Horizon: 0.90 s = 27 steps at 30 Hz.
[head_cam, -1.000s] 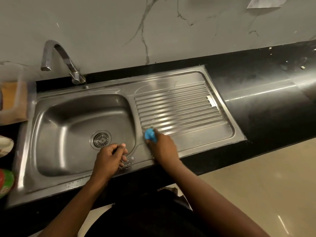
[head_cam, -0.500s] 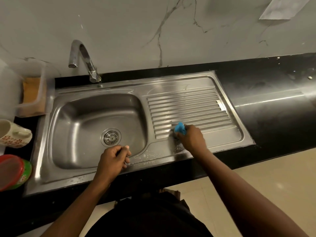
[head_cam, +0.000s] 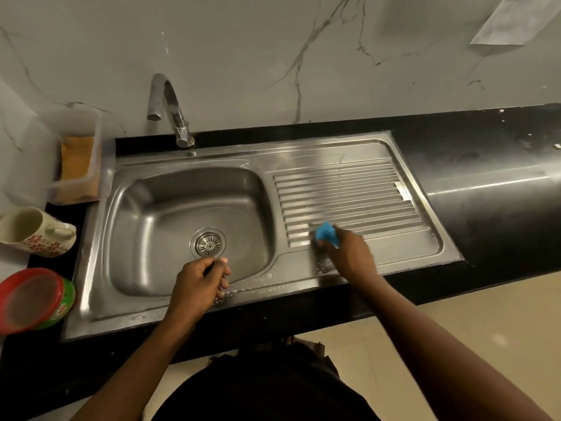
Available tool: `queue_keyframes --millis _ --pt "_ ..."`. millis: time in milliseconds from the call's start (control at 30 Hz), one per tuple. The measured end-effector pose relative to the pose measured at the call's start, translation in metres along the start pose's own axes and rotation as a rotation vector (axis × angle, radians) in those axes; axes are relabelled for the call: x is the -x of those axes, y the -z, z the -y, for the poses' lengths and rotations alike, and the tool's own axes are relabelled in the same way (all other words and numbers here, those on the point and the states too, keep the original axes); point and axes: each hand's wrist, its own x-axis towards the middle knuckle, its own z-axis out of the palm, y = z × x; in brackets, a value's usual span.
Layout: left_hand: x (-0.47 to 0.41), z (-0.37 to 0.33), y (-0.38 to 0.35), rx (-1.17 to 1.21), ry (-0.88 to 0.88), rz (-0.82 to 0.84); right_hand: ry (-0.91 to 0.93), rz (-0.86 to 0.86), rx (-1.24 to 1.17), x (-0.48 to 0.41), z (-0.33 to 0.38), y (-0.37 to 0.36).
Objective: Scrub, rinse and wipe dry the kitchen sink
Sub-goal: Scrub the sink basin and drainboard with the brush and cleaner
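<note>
We start with the long black stone surface (head_cam: 491, 208), and set into it the stainless-steel kitchen sink (head_cam: 230, 159): a deep basin (head_cam: 170, 208) on the left and a ribbed drainboard (head_cam: 343, 189) on the right. The steel looks wet and smooth, so we judge it slippery and hard, and pressure rather than grip will do the cleaning. At the far edge rises a curved chrome tap (head_cam: 170, 107), with no water running. Left of the sink are a clear plastic box holding something orange (head_cam: 79, 165), a green tub with a red lid (head_cam: 33, 299) and a cream mug with red flowers (head_cam: 33, 232) lying on its side. Our right hand (head_cam: 349, 253) reaches from the near side with the arm stretched forward and the wrist low. Its fingers close around a small blue scrubber (head_cam: 326, 233), which it presses onto the near ribs of the drainboard. The scrubber looks soft and light, best held bunched from above so that its face stays flat against the grooves. Our left hand (head_cam: 197, 281) sits at the near rim of the basin, just near of the round drain strainer (head_cam: 209, 243), with fingers curled in a loose fist. We cannot tell whether it holds anything. Small white suds (head_cam: 324, 264) dot the flat steel beside the right hand, so we judge scrubbing is under way, with rinsing and drying not yet done.
</note>
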Motion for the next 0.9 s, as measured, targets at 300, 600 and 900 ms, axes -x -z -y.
queue_keyframes --millis 300,600,900 --pt "0.002 0.012 0.026 0.043 0.014 -0.051 0.109 0.082 -0.048 0.030 0.055 -0.069" --pt "0.005 0.028 0.073 0.156 0.034 -0.188 0.080 0.352 -0.462 0.028 0.140 -0.093" --pt "0.026 0.064 0.121 0.235 0.136 -0.310 0.456 0.583 -0.393 0.058 0.282 -0.119"
